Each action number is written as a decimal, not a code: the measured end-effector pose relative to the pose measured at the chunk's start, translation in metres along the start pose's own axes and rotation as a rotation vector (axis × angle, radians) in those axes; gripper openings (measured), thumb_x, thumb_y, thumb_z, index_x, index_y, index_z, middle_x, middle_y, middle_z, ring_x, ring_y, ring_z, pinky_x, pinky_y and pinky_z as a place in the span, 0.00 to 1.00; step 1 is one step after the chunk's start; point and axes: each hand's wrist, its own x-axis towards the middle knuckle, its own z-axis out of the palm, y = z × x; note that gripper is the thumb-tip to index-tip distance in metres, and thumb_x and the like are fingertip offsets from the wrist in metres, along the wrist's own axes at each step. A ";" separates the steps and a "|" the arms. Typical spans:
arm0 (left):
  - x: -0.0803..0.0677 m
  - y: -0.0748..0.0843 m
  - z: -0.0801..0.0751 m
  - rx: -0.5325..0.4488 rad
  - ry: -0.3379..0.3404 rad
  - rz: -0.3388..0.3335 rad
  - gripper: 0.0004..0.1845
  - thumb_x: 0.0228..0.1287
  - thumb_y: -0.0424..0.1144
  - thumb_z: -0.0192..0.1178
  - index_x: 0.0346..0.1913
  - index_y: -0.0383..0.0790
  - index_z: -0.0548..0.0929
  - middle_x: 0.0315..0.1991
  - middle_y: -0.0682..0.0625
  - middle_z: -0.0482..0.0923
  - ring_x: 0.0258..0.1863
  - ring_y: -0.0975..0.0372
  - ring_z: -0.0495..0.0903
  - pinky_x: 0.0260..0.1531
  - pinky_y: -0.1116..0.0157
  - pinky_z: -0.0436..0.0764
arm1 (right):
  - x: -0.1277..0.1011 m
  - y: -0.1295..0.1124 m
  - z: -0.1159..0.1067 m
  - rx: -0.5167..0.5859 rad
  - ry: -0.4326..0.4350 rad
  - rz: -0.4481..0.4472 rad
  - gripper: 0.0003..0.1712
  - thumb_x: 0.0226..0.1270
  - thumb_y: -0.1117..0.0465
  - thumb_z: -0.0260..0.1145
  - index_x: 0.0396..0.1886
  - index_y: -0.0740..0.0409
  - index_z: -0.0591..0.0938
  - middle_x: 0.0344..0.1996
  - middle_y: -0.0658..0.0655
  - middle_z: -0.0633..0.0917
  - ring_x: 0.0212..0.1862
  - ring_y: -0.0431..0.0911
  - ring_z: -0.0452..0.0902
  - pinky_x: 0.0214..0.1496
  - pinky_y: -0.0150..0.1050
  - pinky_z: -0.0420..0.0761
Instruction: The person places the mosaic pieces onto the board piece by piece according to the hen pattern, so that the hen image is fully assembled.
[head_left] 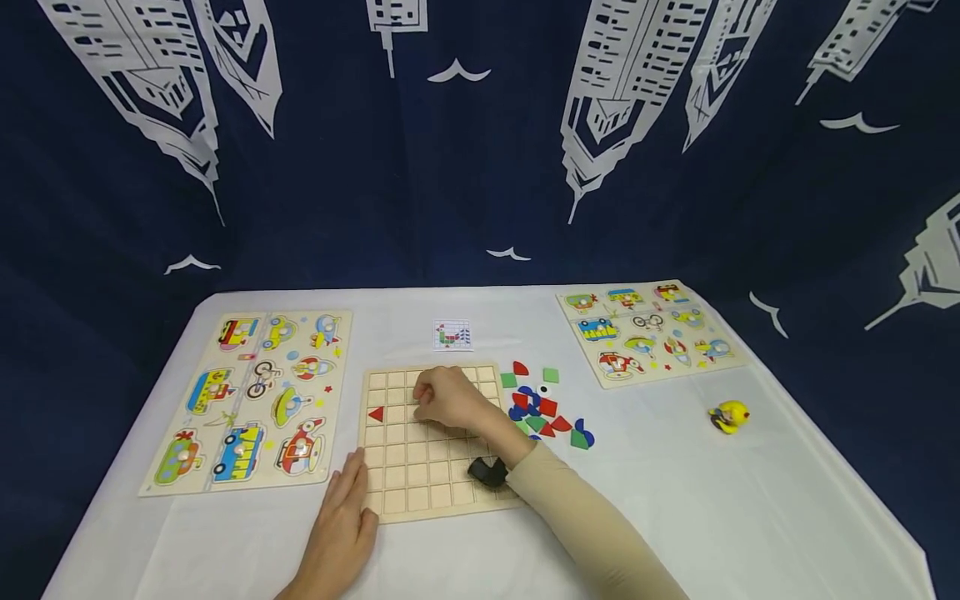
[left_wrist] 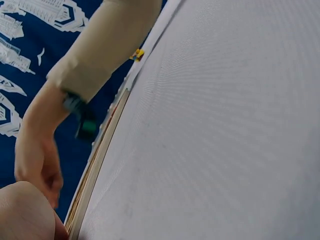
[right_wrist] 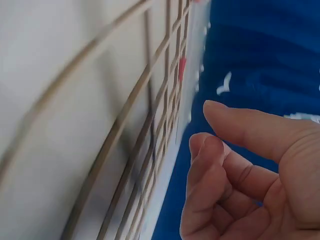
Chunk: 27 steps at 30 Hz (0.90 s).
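Observation:
A wooden grid board [head_left: 417, 477] lies on the table, with a red triangle [head_left: 377, 414] in a cell near its left side. Above the board's upper middle hovers my right hand [head_left: 452, 397]. The right wrist view shows its fingers [right_wrist: 205, 185] loosely bent, thumb and forefinger apart, with no piece between them. Beside the board's lower left edge rests my left hand [head_left: 341, 521], fingers extended and touching that edge. Only a small part of the left hand [left_wrist: 25, 212] shows in the left wrist view.
Red, blue and green pieces [head_left: 548, 407] lie loose right of the board. A picture card [head_left: 452, 335] lies behind it. Vehicle puzzle boards stand at left [head_left: 273, 450] and right [head_left: 652, 375]. A yellow toy figure [head_left: 729, 416] is at right. A black wrist device [head_left: 489, 472] hangs from the right wrist.

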 end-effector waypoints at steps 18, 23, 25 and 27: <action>-0.001 0.000 0.000 0.001 0.001 0.009 0.32 0.53 0.24 0.54 0.63 0.12 0.65 0.71 0.29 0.59 0.69 0.36 0.60 0.68 0.83 0.28 | -0.077 0.129 -0.084 -0.070 0.181 0.342 0.10 0.58 0.70 0.66 0.40 0.58 0.86 0.29 0.54 0.81 0.32 0.46 0.73 0.35 0.36 0.73; -0.001 0.000 0.000 -0.004 -0.005 0.002 0.32 0.54 0.24 0.53 0.63 0.13 0.65 0.72 0.30 0.58 0.70 0.36 0.60 0.68 0.83 0.28 | -0.077 0.135 -0.082 -0.036 0.131 0.347 0.11 0.58 0.69 0.68 0.41 0.58 0.86 0.29 0.54 0.78 0.33 0.46 0.71 0.34 0.35 0.72; -0.001 0.000 0.000 -0.004 -0.001 0.005 0.31 0.54 0.24 0.53 0.63 0.13 0.65 0.72 0.30 0.58 0.70 0.37 0.60 0.69 0.83 0.28 | -0.076 0.136 -0.081 -0.034 0.130 0.343 0.11 0.57 0.68 0.69 0.42 0.58 0.86 0.29 0.54 0.78 0.34 0.46 0.71 0.35 0.35 0.71; -0.001 0.000 0.000 -0.004 0.002 0.010 0.31 0.54 0.24 0.53 0.63 0.13 0.65 0.72 0.30 0.58 0.70 0.37 0.60 0.69 0.82 0.28 | -0.076 0.137 -0.080 -0.035 0.135 0.341 0.12 0.57 0.68 0.70 0.42 0.58 0.86 0.29 0.54 0.78 0.34 0.46 0.71 0.35 0.35 0.72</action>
